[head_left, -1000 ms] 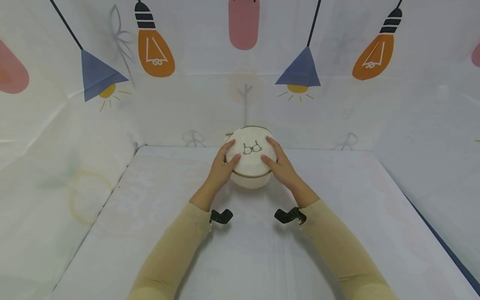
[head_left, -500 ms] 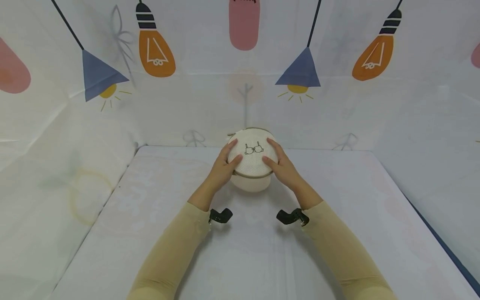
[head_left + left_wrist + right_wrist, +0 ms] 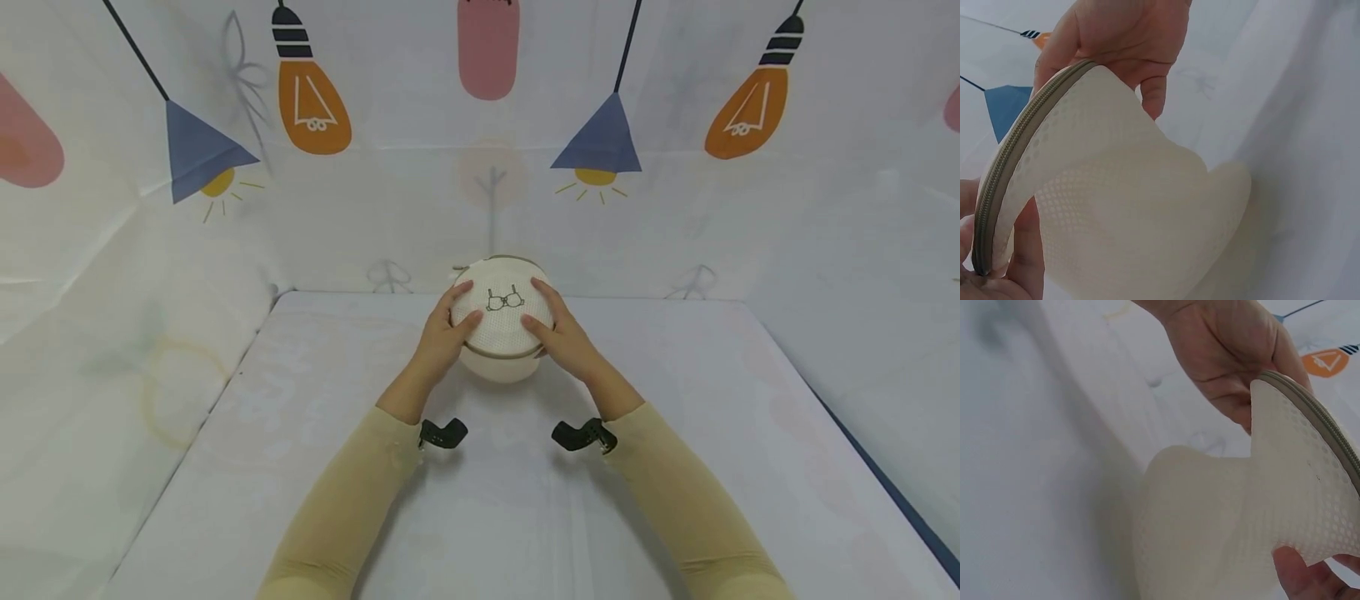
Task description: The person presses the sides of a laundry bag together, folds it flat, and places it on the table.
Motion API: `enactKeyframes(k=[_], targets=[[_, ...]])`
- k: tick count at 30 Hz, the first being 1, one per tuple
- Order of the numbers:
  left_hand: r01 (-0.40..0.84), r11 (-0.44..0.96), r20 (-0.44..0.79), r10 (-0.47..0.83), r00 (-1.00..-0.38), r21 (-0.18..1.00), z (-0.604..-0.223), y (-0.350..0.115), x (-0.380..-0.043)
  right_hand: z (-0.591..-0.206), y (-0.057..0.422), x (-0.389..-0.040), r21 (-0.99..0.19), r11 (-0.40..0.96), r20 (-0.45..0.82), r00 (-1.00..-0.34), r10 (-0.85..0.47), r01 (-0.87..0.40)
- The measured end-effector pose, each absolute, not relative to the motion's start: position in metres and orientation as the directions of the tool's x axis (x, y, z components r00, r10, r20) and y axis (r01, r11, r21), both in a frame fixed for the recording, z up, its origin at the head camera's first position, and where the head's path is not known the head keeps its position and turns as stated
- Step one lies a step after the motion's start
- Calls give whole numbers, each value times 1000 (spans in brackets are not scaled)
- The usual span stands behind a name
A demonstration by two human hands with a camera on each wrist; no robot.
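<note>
A cream mesh laundry bag (image 3: pixel 501 321) with a round top and a brownish zipper (image 3: pixel 1029 125) round its edge is held up in the head view. A small outline drawing (image 3: pixel 506 298) is stitched on its top. My left hand (image 3: pixel 438 337) grips the bag's left side, thumb on the top face. On the opposite side my right hand (image 3: pixel 567 337) holds it the same way. The left wrist view shows the bag's soft mesh body (image 3: pixel 1129 187) hanging in folds below the zipper. In the right wrist view, the right fingers (image 3: pixel 1300 572) press into the mesh from below.
Beneath the bag spreads a white-covered table (image 3: pixel 495 508). A white cloth backdrop (image 3: pixel 420 208) with printed lamps and bulbs stands behind it, and side cloths flank it. Black wrist cameras (image 3: pixel 444 433) sit at both sleeve cuffs.
The bag and both hands have shifted only slightly, a little right and then back left. The grip of both hands looks the same.
</note>
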State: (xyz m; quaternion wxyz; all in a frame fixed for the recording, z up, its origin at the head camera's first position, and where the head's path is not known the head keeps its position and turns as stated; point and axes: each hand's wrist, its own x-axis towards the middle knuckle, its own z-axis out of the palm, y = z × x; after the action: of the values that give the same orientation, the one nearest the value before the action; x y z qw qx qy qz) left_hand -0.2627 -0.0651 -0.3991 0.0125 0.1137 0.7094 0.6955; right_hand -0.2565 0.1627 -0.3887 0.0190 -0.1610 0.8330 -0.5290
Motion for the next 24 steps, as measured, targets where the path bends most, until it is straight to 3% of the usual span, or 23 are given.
enactKeyframes(k=[12, 24], targets=[[120, -4, 119, 141, -983, 993, -403, -58, -261, -394, 155, -257, -981, 104, 141, -967, -211, -165], [80, -95, 96, 172, -980, 992, -404, -52, -257, -394, 153, -260, -986, -3, 167, -983, -78, -168]])
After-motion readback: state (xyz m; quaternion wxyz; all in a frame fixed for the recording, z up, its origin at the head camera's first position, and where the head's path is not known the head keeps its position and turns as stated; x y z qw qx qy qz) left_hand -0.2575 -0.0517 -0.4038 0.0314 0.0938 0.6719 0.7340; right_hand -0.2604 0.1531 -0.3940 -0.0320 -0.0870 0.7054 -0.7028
